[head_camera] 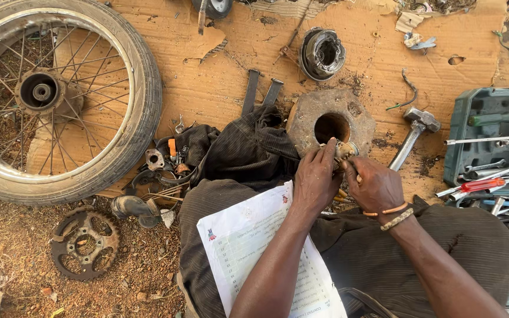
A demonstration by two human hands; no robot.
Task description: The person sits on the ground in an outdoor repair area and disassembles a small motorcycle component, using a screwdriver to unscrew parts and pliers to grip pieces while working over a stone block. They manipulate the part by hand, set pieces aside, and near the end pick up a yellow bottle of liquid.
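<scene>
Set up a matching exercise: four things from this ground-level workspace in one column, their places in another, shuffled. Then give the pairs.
1. black-tyred spoked wheel
2. rusty toothed sprocket
3. steel-headed hammer
4. printed white paper sheet

A. on the person's lap
B. on bare dirt, lower left
C. upper left, on cardboard
D. right of the round holed stone

Pairs: 1-C, 2-B, 3-D, 4-A

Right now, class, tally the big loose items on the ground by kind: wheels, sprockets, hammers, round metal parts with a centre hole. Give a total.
Spoked wheels: 1
Sprockets: 1
Hammers: 1
Round metal parts with a centre hole: 2, the flat rusty disc and the dark hub
Total: 5
</scene>
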